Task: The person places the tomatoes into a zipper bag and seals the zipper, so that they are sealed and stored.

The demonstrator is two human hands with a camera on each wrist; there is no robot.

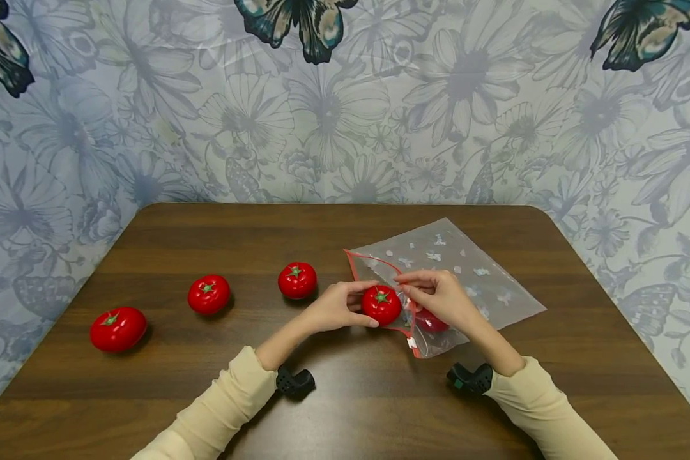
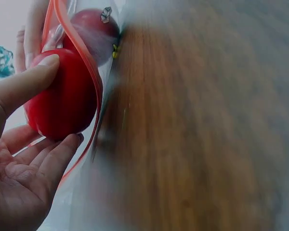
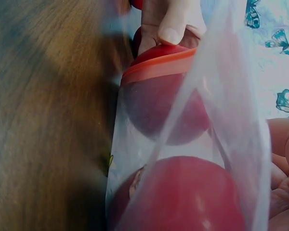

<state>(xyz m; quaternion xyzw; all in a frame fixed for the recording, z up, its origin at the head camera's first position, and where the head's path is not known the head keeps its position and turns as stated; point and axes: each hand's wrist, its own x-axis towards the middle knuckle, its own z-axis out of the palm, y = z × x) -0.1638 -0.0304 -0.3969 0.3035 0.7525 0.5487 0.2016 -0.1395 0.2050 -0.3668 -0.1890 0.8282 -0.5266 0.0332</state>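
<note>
My left hand (image 1: 340, 308) grips a red tomato (image 1: 381, 305) with a green stem, thumb on one side and fingers on the other. The tomato is at the mouth of a clear zip bag (image 1: 466, 262) with an orange-red edge; in the right wrist view part of this tomato (image 3: 159, 108) shows through the plastic. My right hand (image 1: 439, 297) pinches the upper edge of the bag's mouth and holds it raised. Inside the bag lies another tomato (image 1: 430, 321), partly hidden by the right hand in the head view and plain in the right wrist view (image 3: 192, 197).
Three more tomatoes stand on the brown wooden table (image 1: 345, 409) to the left: one near the left hand (image 1: 297, 280), one farther left (image 1: 209, 294) and one at the far left (image 1: 118, 329). A wall with flowers and butterflies (image 1: 322, 140) rises behind the table.
</note>
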